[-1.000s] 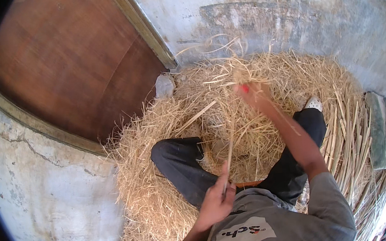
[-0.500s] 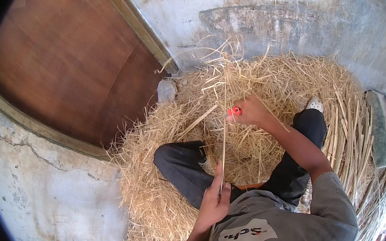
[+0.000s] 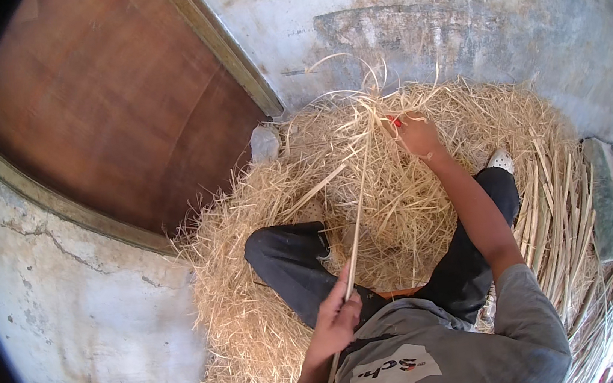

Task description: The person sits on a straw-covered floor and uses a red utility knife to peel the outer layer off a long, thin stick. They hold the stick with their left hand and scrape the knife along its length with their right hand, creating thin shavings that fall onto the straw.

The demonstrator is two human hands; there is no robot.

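Observation:
My left hand (image 3: 336,320) is closed around a long pale cane strip (image 3: 361,212) in front of my shirt. The strip runs up and away from me between my legs, its lower end passing under my forearm. At the far end it meets a tangle of thin curled shavings (image 3: 370,105). My right hand (image 3: 418,133) is stretched out beside that tangle, closed on a small red-handled tool (image 3: 394,120). Only a bit of red shows; any blade is hidden.
A deep heap of straw-like shavings (image 3: 237,313) surrounds my crossed legs. Long split canes (image 3: 551,216) lie to my right, next to a greenish stone slab (image 3: 607,199). A stained wall (image 3: 454,23) rises behind, with a brown door (image 3: 122,99) and pale rock (image 3: 265,143) at left.
My right hand has moved up and away from me along the strip, carrying the red-handled tool. Shavings now bunch by it. My left hand has shifted only slightly.

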